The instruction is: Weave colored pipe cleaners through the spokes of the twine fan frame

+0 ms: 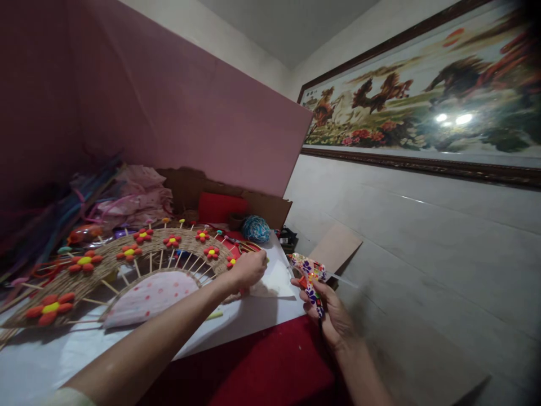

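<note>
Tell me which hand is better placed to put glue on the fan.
Right, most likely: the right hand holds the glue gun, pointed toward the fan. The left hand is at the fan's edge, without the gun.

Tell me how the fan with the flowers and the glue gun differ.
The fan is much wider than the glue gun. The fan rests on a white sheet, while the glue gun is held up in the right hand. The fan has a plain tan band dotted with red and orange flowers; the glue gun wears a busy multicoloured print. Both are brightly decorated.
</note>
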`<state>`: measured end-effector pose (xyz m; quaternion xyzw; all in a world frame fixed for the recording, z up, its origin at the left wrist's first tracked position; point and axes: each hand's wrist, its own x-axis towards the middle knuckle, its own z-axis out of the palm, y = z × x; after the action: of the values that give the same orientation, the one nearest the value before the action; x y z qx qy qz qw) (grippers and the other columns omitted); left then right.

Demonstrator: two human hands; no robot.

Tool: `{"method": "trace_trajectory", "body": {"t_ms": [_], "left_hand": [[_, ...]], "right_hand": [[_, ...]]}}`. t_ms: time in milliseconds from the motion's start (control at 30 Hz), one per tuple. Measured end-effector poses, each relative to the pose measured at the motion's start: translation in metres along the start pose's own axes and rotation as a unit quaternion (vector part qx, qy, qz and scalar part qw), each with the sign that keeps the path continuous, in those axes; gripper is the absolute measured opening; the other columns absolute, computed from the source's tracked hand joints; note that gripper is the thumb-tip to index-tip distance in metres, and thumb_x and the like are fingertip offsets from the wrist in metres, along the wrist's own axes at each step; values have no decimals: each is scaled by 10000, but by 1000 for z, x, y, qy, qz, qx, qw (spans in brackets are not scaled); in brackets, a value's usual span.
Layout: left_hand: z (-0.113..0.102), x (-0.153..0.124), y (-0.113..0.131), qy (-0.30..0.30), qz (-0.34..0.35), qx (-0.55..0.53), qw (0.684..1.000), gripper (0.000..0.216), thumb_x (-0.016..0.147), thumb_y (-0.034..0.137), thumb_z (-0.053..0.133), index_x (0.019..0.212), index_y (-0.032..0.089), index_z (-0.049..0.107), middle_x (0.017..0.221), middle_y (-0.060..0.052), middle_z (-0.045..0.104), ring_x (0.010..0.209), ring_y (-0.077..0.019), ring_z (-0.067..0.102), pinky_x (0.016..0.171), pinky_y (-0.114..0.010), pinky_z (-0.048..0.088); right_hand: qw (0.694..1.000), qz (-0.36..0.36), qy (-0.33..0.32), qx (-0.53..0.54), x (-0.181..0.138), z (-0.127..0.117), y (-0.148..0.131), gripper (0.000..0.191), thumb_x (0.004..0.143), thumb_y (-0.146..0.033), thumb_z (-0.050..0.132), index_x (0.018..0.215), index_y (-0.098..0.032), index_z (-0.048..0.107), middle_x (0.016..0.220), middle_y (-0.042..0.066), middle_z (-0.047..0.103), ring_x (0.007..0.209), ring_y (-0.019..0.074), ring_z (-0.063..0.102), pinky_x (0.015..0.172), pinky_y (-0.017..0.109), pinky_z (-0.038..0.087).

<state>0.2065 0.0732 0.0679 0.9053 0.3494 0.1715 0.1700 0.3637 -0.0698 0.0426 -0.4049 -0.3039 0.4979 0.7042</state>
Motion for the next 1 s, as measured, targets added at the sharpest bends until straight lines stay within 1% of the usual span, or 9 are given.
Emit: {"method": "trace_trajectory", "body": {"t_ms": [133, 267, 367, 433, 533, 733, 833, 933, 1000], "left_hand": [[-14, -29, 1, 28, 5, -40, 999, 221, 866, 198, 361, 827, 165, 576, 782, -59, 657, 693, -163, 592, 600, -252, 390], [-24, -61, -1, 50, 2, -91, 995, 254, 872, 255, 350, 728, 176, 545, 702, -28, 629, 642, -142, 556, 578, -234, 375], [-30, -81, -5, 80, 3, -219, 972, 304, 865, 313, 350, 644, 175, 505, 636, -7, 573, 617, -136, 516, 580, -235, 377], [-32, -92, -9, 95, 0, -283, 954, 324, 854, 338, 356, 603, 175, 482, 614, 5, 524, 600, -130, 483, 577, -236, 373], [-33, -105, -15, 97, -12, -340, 935, 337, 845, 348, 365, 578, 175, 476, 602, 16, 485, 594, -125, 459, 592, -239, 374], [-26, -121, -30, 113, -12, -411, 904, 331, 855, 334, 399, 611, 155, 531, 639, 4, 527, 647, -130, 479, 657, -247, 376], [-16, -128, -35, 80, -2, -440, 894, 316, 857, 358, 428, 647, 150, 540, 659, -4, 553, 667, -132, 493, 678, -252, 380], [-5, -135, -34, 10, 4, -500, 866, 300, 844, 416, 460, 719, 151, 527, 620, 1, 572, 623, -130, 519, 658, -256, 397], [-1, -138, -31, -9, -7, -528, 849, 312, 836, 442, 471, 732, 152, 515, 590, 8, 568, 588, -125, 524, 634, -251, 402]], "right_hand": [[1000, -8, -7, -23, -5, 15, 1, 324, 716, -256, 704, 1007, -155, 604, 885, 85, 688, 497, 65, 500, 293, 104, 286], [999, 10, -10, -38, -12, 30, 5, 289, 696, -239, 725, 949, -144, 621, 821, 73, 683, 508, 58, 492, 321, 96, 292], [994, 52, -51, -83, -18, 42, 10, 231, 739, -335, 678, 777, -110, 639, 605, 35, 631, 421, 47, 445, 316, 115, 298], [984, 88, -86, -132, -21, 52, 14, 357, 777, -429, 611, 647, -96, 621, 435, -10, 518, 342, 38, 373, 303, 134, 306], [977, 90, -94, -168, -25, 66, 20, 413, 772, -468, 594, 567, -109, 574, 397, -39, 458, 306, 23, 312, 299, 142, 325], [981, 28, -63, -182, -29, 79, 38, 312, 674, -404, 701, 769, -130, 586, 473, -43, 524, 300, 27, 338, 287, 150, 289], [980, 0, -32, -196, -31, 84, 46, 287, 656, -369, 720, 747, -130, 589, 486, -48, 511, 314, 30, 341, 298, 161, 286], [981, -14, -22, -195, -33, 92, 52, 301, 640, -341, 735, 827, -135, 618, 554, -45, 525, 343, 29, 347, 313, 166, 281], [983, -17, -18, -185, -35, 98, 55, 292, 631, -328, 741, 822, -140, 625, 581, -39, 533, 359, 29, 348, 321, 165, 273]]}}
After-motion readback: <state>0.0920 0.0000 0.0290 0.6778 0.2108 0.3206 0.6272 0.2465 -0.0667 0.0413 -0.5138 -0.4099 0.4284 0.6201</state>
